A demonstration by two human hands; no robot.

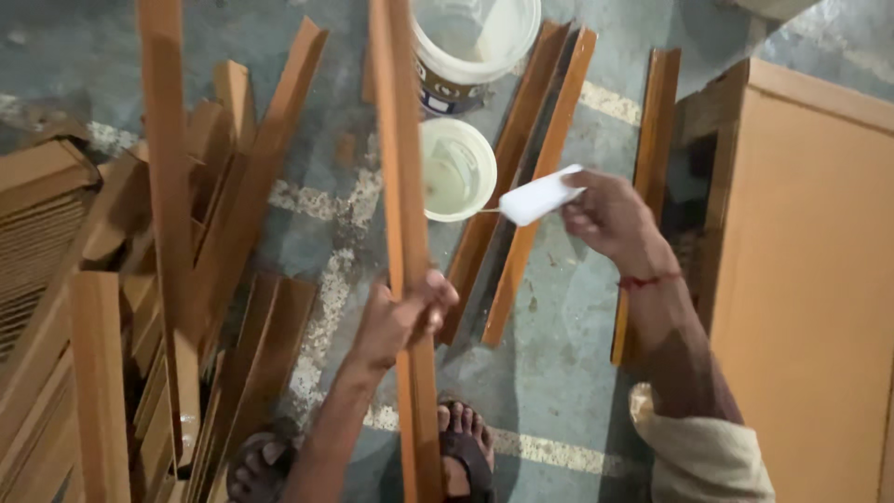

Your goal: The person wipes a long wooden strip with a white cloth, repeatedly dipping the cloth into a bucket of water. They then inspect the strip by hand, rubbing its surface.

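Observation:
My left hand [402, 317] grips a long brown wooden strip [402, 168] that stands nearly upright from the floor by my sandalled feet and runs past the top of the view. My right hand [610, 216] holds a small white flat block [538, 197], wet with white paste, out to the right of the strip and apart from it. Just left of the block, a small white tub of pale glue [456, 168] sits on the floor. A larger white bucket [473, 42] stands behind it.
Many brown wooden strips [223, 214] lean and lie in a heap at the left. A few more strips [531, 158] lie on the grey concrete floor [559, 373] ahead. A brown wooden cabinet [810, 279] stands at the right.

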